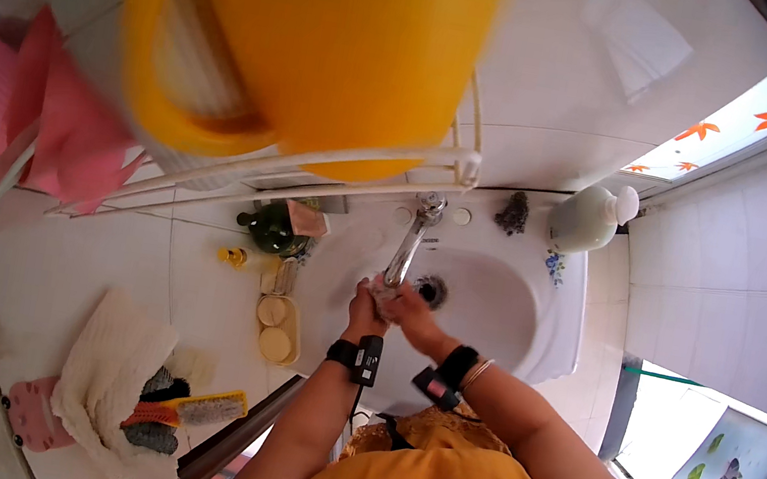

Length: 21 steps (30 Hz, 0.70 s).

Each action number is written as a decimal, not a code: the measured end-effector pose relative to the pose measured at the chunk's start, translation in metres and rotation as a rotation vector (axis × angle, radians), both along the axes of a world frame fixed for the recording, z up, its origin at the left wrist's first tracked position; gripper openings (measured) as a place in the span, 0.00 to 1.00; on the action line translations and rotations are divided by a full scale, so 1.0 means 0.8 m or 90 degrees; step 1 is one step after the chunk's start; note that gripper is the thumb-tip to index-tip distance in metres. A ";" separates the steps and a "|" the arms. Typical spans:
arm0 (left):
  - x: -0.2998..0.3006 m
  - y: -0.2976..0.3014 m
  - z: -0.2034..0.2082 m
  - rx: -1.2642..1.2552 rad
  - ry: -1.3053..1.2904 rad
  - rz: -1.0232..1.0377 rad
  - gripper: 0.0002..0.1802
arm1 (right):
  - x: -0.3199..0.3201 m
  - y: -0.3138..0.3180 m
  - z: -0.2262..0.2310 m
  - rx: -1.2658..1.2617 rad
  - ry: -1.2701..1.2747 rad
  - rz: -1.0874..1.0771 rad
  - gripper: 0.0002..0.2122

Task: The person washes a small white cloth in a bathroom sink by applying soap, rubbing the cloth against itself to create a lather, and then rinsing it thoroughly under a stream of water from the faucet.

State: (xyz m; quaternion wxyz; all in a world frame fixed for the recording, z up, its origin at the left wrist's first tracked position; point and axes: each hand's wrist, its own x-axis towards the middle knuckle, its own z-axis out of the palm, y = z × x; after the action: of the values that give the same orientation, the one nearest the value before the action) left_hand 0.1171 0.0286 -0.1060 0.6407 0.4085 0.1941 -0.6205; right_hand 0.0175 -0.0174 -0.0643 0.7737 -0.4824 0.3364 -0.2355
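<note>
My left hand (365,311) and my right hand (414,315) are close together under the spout of a chrome faucet (410,246), over a white washbasin (493,307). The fingers of both hands look curled in around something small, pale and pinkish (383,294) just below the spout. Its kind is too small and blurred to tell. To the right of the hands lies the dark drain (431,291). A black band with a small box sits on each of my wrists.
A yellow handled pitcher (335,41) stands on a white wire rack (285,164) close overhead. Around the basin are a pump bottle (586,217), a dark scrubber (512,214), a green bottle (273,227) and a soap dish (277,341). At left are a white towel (106,376) and a brush (211,408).
</note>
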 end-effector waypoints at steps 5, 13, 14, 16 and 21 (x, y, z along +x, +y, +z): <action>-0.016 0.007 -0.031 -0.057 -0.072 -0.039 0.20 | 0.027 0.002 -0.005 -0.382 0.268 -0.037 0.07; -0.014 0.002 0.032 0.119 -0.134 -0.097 0.16 | 0.037 -0.012 -0.071 -0.116 0.218 -0.151 0.11; -0.010 0.002 0.032 0.065 -0.079 -0.009 0.15 | 0.039 0.007 -0.088 -0.267 0.275 -0.114 0.11; 0.003 0.003 0.040 0.075 -0.071 -0.026 0.15 | 0.046 0.019 -0.076 -0.420 0.326 -0.065 0.11; 0.005 0.025 0.059 0.136 -0.141 -0.133 0.17 | 0.032 -0.023 -0.033 -0.160 0.195 -0.041 0.09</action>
State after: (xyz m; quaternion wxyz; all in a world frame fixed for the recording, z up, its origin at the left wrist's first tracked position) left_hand 0.1213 0.0485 -0.0592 0.5434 0.5579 0.1438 -0.6106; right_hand 0.0433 -0.0356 -0.0906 0.6393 -0.5945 0.4332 -0.2240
